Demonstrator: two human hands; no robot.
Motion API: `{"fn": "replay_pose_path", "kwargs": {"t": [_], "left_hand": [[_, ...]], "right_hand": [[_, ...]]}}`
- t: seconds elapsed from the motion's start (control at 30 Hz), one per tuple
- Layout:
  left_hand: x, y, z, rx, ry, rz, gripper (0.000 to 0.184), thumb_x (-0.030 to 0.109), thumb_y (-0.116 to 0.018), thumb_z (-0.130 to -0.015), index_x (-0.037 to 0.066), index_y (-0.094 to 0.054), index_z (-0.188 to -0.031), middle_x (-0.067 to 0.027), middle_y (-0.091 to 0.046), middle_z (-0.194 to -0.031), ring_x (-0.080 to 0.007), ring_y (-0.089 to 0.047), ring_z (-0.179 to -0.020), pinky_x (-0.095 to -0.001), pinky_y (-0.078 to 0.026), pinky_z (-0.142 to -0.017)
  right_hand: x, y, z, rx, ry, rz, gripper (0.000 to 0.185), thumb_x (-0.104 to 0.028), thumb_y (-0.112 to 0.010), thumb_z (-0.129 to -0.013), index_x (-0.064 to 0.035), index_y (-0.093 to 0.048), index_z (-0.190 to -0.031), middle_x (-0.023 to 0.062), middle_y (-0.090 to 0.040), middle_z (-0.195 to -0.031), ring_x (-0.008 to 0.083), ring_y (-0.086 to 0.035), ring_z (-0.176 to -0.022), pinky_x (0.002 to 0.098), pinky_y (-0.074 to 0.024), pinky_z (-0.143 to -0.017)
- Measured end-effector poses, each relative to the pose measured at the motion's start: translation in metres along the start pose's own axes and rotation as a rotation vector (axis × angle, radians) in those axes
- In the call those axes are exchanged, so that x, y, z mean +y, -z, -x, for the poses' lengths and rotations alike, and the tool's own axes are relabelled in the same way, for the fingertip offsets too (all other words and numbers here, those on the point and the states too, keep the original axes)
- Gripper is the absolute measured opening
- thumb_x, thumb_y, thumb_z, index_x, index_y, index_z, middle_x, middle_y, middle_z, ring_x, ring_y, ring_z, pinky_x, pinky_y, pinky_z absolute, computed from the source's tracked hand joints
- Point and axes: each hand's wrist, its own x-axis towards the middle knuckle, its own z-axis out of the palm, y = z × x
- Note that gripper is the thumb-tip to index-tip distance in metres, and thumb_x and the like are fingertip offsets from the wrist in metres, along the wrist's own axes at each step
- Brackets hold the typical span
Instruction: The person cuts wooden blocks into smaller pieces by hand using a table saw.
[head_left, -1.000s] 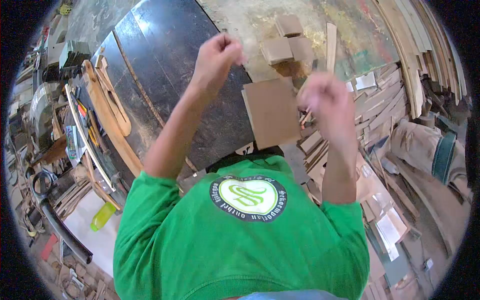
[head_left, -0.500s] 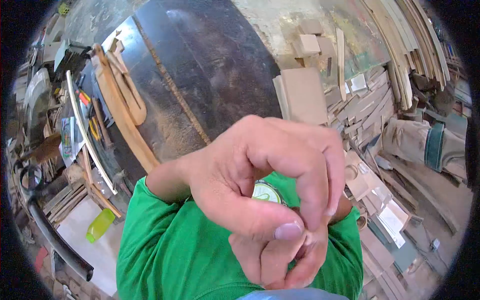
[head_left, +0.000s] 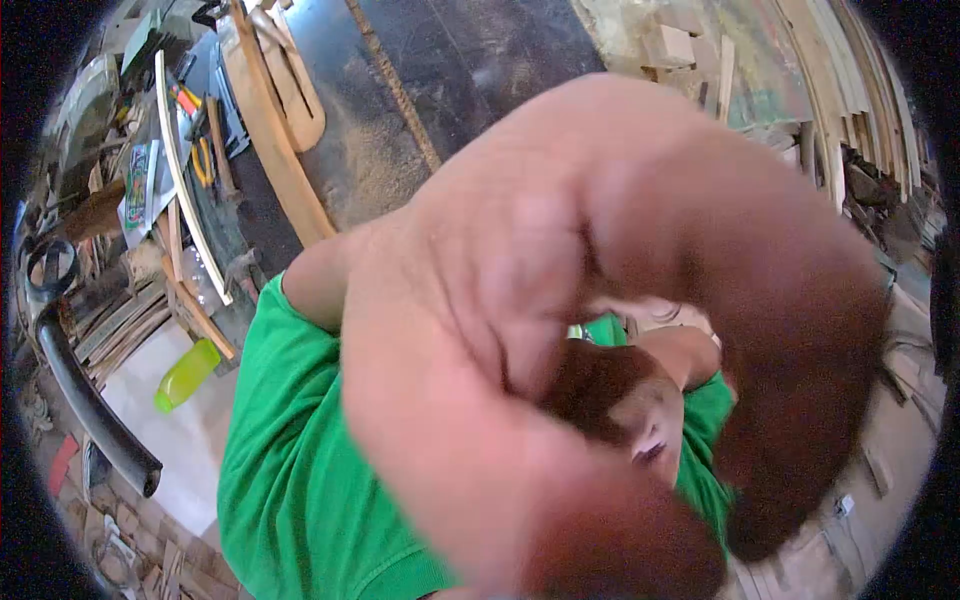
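Holds left hand (head_left: 480, 250) close up, with thumb and fingers curved but parted, gripping nothing visible. Has right hand (head_left: 645, 410) behind it, mostly hidden; cannot tell its grip. Has a curved plank (head_left: 265, 110) on a dark table (head_left: 490, 65), near left arm (head_left: 320, 280).

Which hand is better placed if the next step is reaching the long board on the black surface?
Probably the left hand: the long board lies on that side, its near end beside the left forearm. The right hand is farther across, mostly hidden behind the left.
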Motion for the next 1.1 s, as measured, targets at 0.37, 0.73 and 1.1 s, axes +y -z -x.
{"fn": "replay_pose_path", "kwargs": {"t": [0.37,0.73,1.1], "left_hand": [[0.015,-0.051,0.004,0.184,-0.117,-0.097,0.018,0.022,-0.074,-0.095,0.009,-0.067,-0.084,-0.0084,-0.067,-0.100,-0.0212,-0.063,-0.090,-0.0363,-0.048,-0.085],[0.055,-0.093,0.003,0.324,-0.111,-0.242,0.026,0.021,-0.060,-0.105,0.015,-0.057,-0.080,0.0016,-0.060,-0.086,-0.0169,-0.058,-0.093,-0.0349,-0.041,-0.089],[0.049,-0.083,0.016,0.443,-0.162,-0.292,0.018,0.025,-0.062,-0.102,0.018,-0.064,-0.085,0.0047,-0.062,-0.088,-0.0149,-0.058,-0.098,-0.0356,-0.040,-0.088]], "right_hand": [[0.018,0.020,-0.044,0.114,0.186,0.411,0.014,-0.024,-0.071,-0.098,-0.0124,-0.062,-0.100,0.0073,-0.066,-0.112,0.0235,-0.058,-0.104,0.0395,-0.0447,-0.087],[-0.042,-0.004,-0.039,0.655,0.787,0.792,0.012,-0.024,-0.075,-0.095,-0.0150,-0.067,-0.095,0.0101,-0.061,-0.112,0.0174,-0.050,-0.094,0.0332,-0.0387,-0.081],[0.013,-0.005,-0.086,0.907,0.873,0.789,0.009,-0.020,-0.073,-0.095,-0.0131,-0.067,-0.095,0.0078,-0.062,-0.102,0.0119,-0.052,-0.086,0.0300,-0.0399,-0.075]]}}
